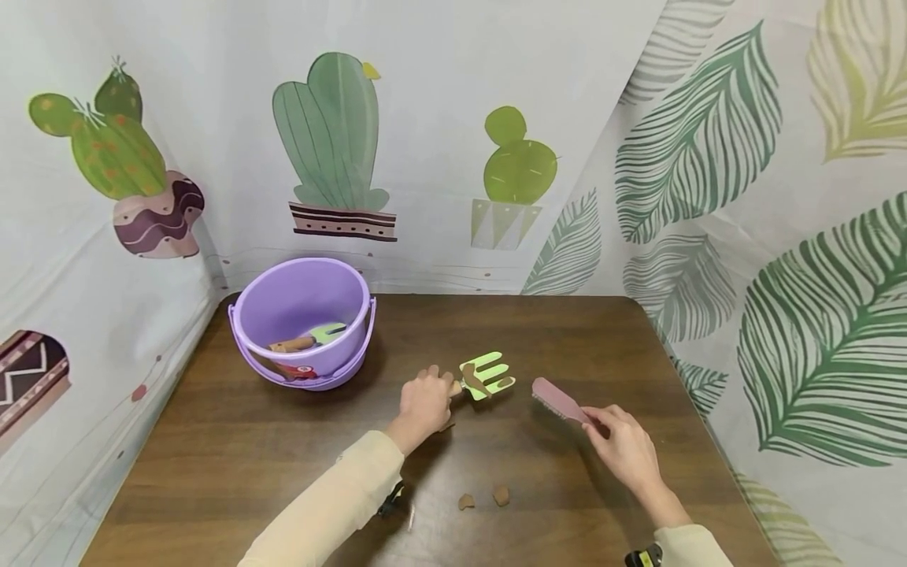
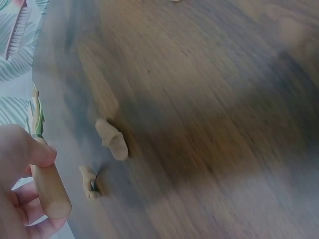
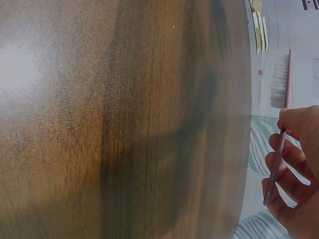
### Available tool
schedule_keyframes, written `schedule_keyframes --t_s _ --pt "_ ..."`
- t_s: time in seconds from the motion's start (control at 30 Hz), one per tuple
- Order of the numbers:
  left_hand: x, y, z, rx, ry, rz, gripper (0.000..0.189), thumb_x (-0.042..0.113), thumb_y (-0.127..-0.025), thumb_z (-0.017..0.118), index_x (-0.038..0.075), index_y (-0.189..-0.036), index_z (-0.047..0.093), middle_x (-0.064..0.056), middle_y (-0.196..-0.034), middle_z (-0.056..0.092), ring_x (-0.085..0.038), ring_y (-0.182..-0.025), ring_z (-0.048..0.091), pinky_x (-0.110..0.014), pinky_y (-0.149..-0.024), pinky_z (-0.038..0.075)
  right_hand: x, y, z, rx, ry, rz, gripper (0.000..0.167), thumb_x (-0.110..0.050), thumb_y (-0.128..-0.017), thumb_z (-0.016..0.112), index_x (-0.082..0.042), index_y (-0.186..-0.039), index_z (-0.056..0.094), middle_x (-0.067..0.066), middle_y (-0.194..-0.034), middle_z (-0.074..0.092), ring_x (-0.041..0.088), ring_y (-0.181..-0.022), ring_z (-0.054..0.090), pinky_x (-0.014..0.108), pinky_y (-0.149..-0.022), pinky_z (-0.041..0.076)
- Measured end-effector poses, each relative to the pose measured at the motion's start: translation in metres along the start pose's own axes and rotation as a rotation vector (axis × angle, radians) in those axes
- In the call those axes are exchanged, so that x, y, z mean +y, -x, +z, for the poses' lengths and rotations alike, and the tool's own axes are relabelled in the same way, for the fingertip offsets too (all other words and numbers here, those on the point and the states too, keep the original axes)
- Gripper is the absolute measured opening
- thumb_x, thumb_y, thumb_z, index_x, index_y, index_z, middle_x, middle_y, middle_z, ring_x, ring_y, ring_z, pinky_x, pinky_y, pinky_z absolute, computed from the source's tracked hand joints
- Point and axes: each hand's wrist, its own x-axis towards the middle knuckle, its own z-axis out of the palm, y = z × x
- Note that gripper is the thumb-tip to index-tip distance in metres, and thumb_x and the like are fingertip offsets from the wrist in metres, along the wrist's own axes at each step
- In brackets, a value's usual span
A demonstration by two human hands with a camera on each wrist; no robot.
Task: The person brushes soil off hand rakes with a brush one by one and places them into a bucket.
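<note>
My left hand [image 1: 425,403] grips the wooden handle [image 2: 52,191] of a small garden fork [image 1: 496,370] with light green tines. Brown clay-like material [image 1: 473,381] is stuck across the tines, which point right toward the other hand. In my right hand [image 1: 627,447] is a pink brush [image 1: 558,399], pinched by its thin handle, its pale bristles [image 3: 279,87] turned toward the fork. A short gap separates brush head and tines. Two brown lumps [image 2: 112,140] lie on the table below the fork handle in the left wrist view.
A purple bucket [image 1: 305,293] stands at the table's back left, with another wooden-handled green tool [image 1: 292,344] inside. Small brown pieces [image 1: 501,495] lie near the front of the brown table [image 1: 567,339]. A printed cloth [image 1: 439,157] hangs behind it.
</note>
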Motion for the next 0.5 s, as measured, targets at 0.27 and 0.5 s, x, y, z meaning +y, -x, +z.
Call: schedule_keyframes --t_s 0.27,0.5 --pt "-0.016 0.009 -0.005 0.058 -0.010 0.037 0.025 0.025 -0.067 0.074 0.015 -0.085 0.060 -0.003 -0.079 0.052 -0.019 -0.071 0.055 -0.036 -0.047 0.047 -0.001 0.000 0.003 -0.009 -0.004 0.001 0.025 -0.011 -0.071 0.076 -0.014 -0.095 0.071 0.000 -0.079 0.062 0.011 -0.059 0.048 0.024 -0.047 0.036" --pt "-0.025 0.016 -0.011 0.074 -0.010 0.064 0.026 0.026 -0.070 0.074 0.016 -0.089 0.061 -0.004 -0.080 0.054 -0.019 -0.070 0.055 -0.035 -0.046 0.045 -0.003 0.001 0.005 -0.018 -0.008 0.002 0.024 -0.012 -0.072 0.076 -0.013 -0.095 0.071 0.001 -0.079 0.063 0.013 -0.060 0.049 0.025 -0.047 0.037"
